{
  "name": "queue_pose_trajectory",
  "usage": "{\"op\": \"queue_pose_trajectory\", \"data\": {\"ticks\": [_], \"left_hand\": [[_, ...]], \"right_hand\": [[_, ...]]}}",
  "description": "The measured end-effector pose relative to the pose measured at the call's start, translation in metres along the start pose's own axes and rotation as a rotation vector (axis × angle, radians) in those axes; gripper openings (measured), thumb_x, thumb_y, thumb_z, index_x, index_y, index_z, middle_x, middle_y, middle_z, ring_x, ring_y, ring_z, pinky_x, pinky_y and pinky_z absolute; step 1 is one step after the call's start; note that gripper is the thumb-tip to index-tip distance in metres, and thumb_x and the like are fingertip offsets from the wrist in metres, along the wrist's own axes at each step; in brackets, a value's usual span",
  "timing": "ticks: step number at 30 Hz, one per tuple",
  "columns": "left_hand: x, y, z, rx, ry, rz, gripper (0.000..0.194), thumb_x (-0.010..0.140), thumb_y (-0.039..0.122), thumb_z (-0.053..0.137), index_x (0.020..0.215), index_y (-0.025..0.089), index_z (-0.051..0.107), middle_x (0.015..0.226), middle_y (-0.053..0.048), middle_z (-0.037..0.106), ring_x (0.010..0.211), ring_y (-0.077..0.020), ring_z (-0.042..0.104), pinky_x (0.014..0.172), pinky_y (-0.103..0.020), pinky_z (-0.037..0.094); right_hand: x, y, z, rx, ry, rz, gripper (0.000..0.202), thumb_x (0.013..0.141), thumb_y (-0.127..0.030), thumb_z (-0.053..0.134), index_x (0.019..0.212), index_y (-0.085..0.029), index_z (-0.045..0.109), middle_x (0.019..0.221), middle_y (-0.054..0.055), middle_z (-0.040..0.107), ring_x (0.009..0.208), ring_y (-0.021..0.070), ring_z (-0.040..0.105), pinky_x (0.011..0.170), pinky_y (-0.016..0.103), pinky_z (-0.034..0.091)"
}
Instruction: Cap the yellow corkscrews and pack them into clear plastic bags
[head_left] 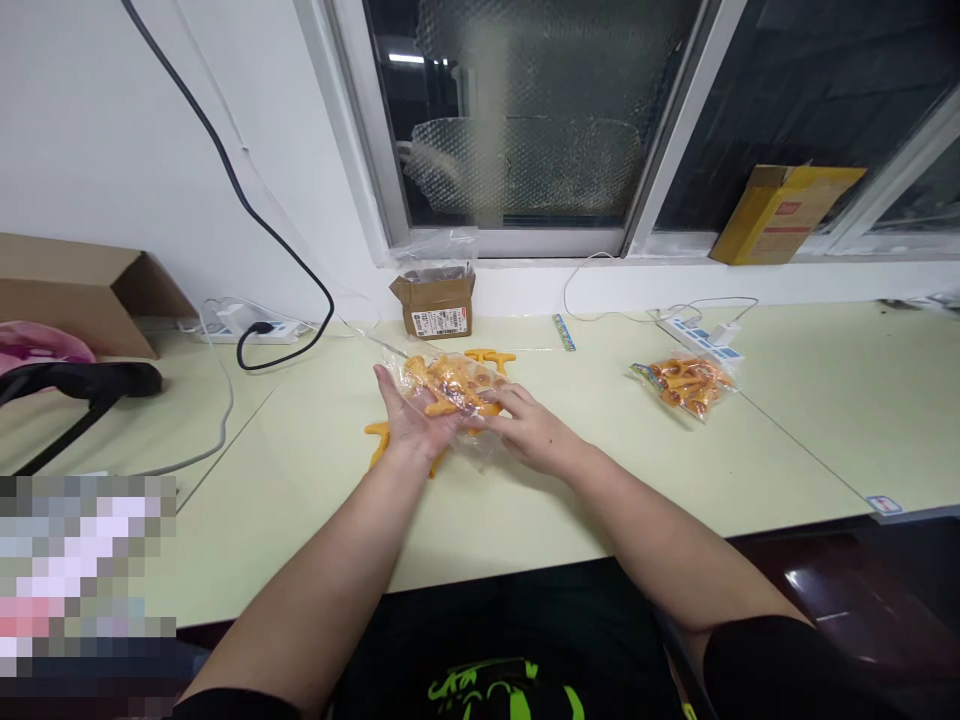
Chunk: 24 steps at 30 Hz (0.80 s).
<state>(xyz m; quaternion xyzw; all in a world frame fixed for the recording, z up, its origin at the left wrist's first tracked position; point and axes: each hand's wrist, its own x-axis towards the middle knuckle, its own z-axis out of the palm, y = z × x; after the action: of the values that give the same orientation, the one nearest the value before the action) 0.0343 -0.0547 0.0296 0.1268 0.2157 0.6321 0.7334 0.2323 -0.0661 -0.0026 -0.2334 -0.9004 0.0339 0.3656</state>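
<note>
A clear plastic bag of orange pieces point(450, 382) is between my hands above the pale green table point(540, 530). My left hand point(420, 420) lies under the bag, palm up, with its thumb along the bag's left side. From the right, my right hand point(529, 425) has its fingers on the bag's right end. Loose orange T-shaped pieces point(491, 357) lie just behind the bag, and others point(377, 440) are partly hidden beside my left wrist.
A second filled bag point(686, 385) lies to the right, near a power strip point(701, 338). Behind my hands stand a small open carton point(439, 305) and a colourful card strip point(564, 332). At the left are a black cable point(289, 245), a large cardboard box point(67, 285) and a black frame point(97, 385).
</note>
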Motion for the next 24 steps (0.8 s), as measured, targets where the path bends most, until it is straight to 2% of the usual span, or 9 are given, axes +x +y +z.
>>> {"op": "queue_pose_trajectory", "data": {"ticks": [5,8,11,14,17,20,24], "left_hand": [[-0.009,-0.007,0.006,0.076,-0.01,0.019,0.077,0.089,0.085,0.036,0.107,0.017,0.068,0.095,-0.012,0.073,0.096,-0.0316,0.072,0.089,-0.049,0.059],[-0.012,-0.014,0.008,0.072,-0.014,-0.004,0.071,0.092,0.081,0.038,0.104,0.018,0.068,0.093,-0.011,0.073,0.093,-0.0304,0.073,0.087,-0.045,0.059],[-0.01,-0.021,0.005,0.068,-0.019,-0.047,0.07,0.09,0.081,0.042,0.107,0.019,0.069,0.095,-0.012,0.074,0.093,-0.0313,0.073,0.082,-0.043,0.059],[-0.007,-0.028,0.004,0.067,-0.053,-0.071,0.075,0.088,0.083,0.045,0.115,0.017,0.07,0.095,-0.013,0.073,0.09,-0.0295,0.073,0.078,-0.041,0.06],[-0.007,-0.032,0.006,0.027,-0.041,-0.06,0.074,0.088,0.08,0.05,0.119,0.016,0.069,0.1,-0.014,0.073,0.094,-0.0297,0.073,0.082,-0.042,0.06],[-0.009,-0.03,0.009,-0.007,-0.031,-0.074,0.072,0.087,0.08,0.05,0.114,0.017,0.069,0.102,-0.014,0.073,0.096,-0.0306,0.072,0.085,-0.045,0.061],[-0.007,-0.017,0.007,-0.012,-0.042,-0.088,0.074,0.083,0.087,0.046,0.104,0.019,0.066,0.1,-0.012,0.071,0.09,-0.0296,0.071,0.08,-0.046,0.061]], "right_hand": [[0.008,-0.007,0.01,0.222,0.046,-0.05,0.039,0.105,-0.022,0.043,0.141,-0.026,0.059,0.136,0.014,0.06,0.13,0.0269,0.054,0.112,0.051,0.045],[0.013,-0.012,0.016,0.313,0.075,0.017,0.043,0.105,-0.026,0.042,0.147,-0.03,0.05,0.147,0.01,0.055,0.139,0.0279,0.049,0.12,0.052,0.037],[0.014,-0.014,0.025,0.256,0.189,0.1,0.047,0.104,-0.027,0.044,0.151,-0.028,0.044,0.152,0.011,0.052,0.143,0.0302,0.046,0.124,0.055,0.032],[0.015,-0.011,0.035,0.152,0.297,0.129,0.044,0.103,-0.026,0.045,0.147,-0.022,0.049,0.14,0.016,0.06,0.135,0.0317,0.05,0.119,0.058,0.037],[0.015,-0.007,0.038,0.079,0.313,0.177,0.036,0.101,-0.029,0.051,0.134,-0.023,0.061,0.128,0.016,0.065,0.127,0.0327,0.054,0.114,0.06,0.041],[0.016,-0.01,0.032,0.083,0.334,0.186,0.032,0.099,-0.032,0.055,0.127,-0.022,0.067,0.126,0.016,0.062,0.123,0.033,0.055,0.108,0.056,0.045],[0.013,-0.019,0.016,0.105,0.427,0.135,0.025,0.099,-0.029,0.054,0.119,-0.024,0.068,0.117,0.014,0.06,0.114,0.0287,0.058,0.1,0.049,0.051]]}}
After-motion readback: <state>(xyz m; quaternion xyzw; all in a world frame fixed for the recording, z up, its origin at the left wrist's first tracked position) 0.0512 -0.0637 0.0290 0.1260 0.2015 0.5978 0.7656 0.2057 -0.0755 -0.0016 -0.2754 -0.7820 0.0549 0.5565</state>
